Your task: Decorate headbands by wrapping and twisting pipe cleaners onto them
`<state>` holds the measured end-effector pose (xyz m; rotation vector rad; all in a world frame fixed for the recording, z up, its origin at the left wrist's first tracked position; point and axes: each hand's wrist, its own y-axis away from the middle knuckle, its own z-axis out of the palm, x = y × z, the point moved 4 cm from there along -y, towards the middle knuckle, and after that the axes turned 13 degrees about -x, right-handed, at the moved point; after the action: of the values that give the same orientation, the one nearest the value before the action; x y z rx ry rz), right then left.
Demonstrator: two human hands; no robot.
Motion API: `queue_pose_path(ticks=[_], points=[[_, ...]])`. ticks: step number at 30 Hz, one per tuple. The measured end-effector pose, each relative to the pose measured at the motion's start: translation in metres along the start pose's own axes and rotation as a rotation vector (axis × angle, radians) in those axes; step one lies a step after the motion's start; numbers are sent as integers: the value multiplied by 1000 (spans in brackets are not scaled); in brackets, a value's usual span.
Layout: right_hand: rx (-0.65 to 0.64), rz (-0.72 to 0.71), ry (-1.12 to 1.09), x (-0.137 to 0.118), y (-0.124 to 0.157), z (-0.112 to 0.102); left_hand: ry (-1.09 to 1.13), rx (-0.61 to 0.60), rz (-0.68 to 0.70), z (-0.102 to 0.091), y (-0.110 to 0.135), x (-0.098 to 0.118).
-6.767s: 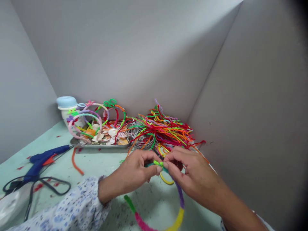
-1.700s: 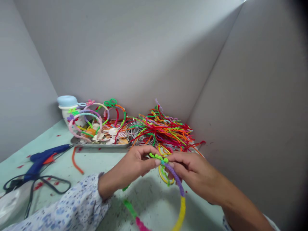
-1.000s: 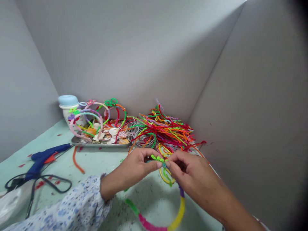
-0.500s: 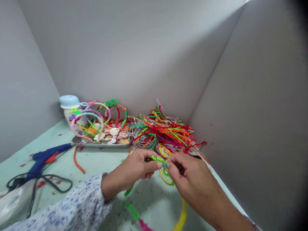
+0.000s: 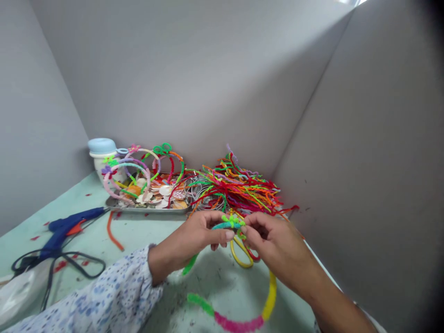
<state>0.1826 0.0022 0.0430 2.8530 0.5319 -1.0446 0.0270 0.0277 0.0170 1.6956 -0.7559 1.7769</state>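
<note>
A headband wrapped in fuzzy pipe cleaner (image 5: 243,325) hangs from my two hands, with green, pink, yellow and teal stretches and a gap between its green ends. On its teal part sits a bright green pipe-cleaner piece (image 5: 231,219) with small loops. My left hand (image 5: 199,238) is closed around the teal part, thumb in front. Thumb and fingertips of my right hand (image 5: 277,249) pinch the band just beside the green piece. Behind the fingers lies a yellow loop (image 5: 239,261), with a red one partly hidden by my right hand.
A metal tray (image 5: 149,211) at the back carries shells and several decorated headbands (image 5: 126,166). Beside it lie silvery rings (image 5: 204,192) and a heap of coloured pipe cleaners (image 5: 243,185). Left are a blue glue gun (image 5: 65,226) with its cord, an orange strip (image 5: 113,233) and a lidded jar (image 5: 102,159).
The headband has turned in my hands, so its teal part and the green piece now show more plainly. Its pink and yellow stretch has come further into view below.
</note>
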Motion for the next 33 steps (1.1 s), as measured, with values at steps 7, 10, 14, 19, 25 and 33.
queue_pose_path(ticks=[7, 10, 14, 19, 25, 33], points=[[28, -47, 41, 6, -6, -2, 51, 158, 29, -9, -2, -2], [36, -80, 66, 6, -7, 0, 94, 168, 28, -10, -3, -5], [119, -110, 104, 4, -7, -1, 170, 189, 27, -10, -2, -6], [167, -147, 110, 2, -7, -3, 261, 202, -3, -8, -2, -5], [175, -154, 114, 2, -7, -3, 335, 199, -13, -8, -1, -8], [214, -163, 136, -1, -4, -4, 478, 196, -21, -9, -2, -9]])
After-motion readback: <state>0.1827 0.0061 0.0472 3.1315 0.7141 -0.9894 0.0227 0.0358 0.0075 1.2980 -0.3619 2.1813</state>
